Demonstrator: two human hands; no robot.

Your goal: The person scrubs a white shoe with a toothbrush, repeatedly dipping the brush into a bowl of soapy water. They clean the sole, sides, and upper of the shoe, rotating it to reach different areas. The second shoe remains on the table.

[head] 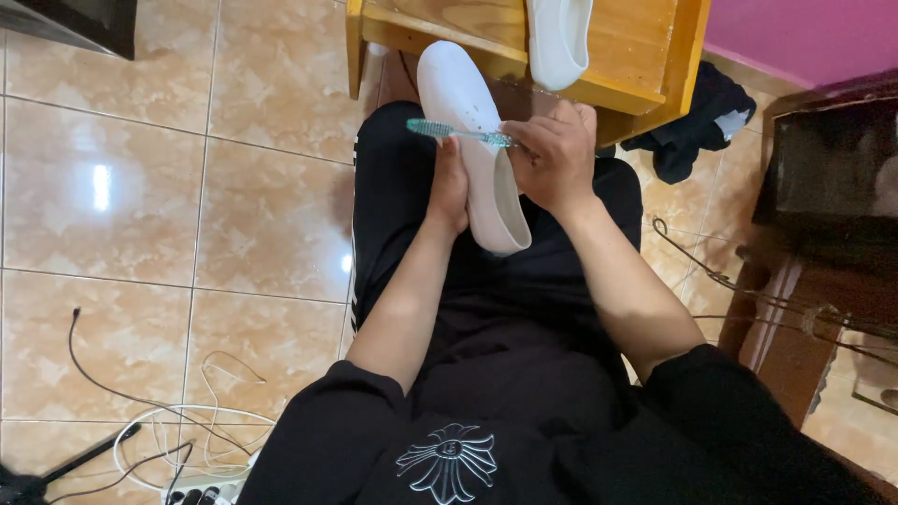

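**Toothbrush across a white shoe**

Toothbrush (458, 133) lies crosswise over the white shoe (472, 150), bristle head pointing left, handle gripped in the closed right hand (554, 159). The shoe's long axis runs away from the person, toe outward. The left hand (449, 187) clasps its near side from below, over the lap. Beyond stand a wooden stool (645, 56) bearing a second white shoe (558, 37) and glossy beige floor tiles (140, 206).

A single head-worn camera looks steeply down from just above the seated person's chest, close over the lap (486, 309), facing forward to the tiled floor (187, 206) and a wooden rack (645, 56) at the top edge.
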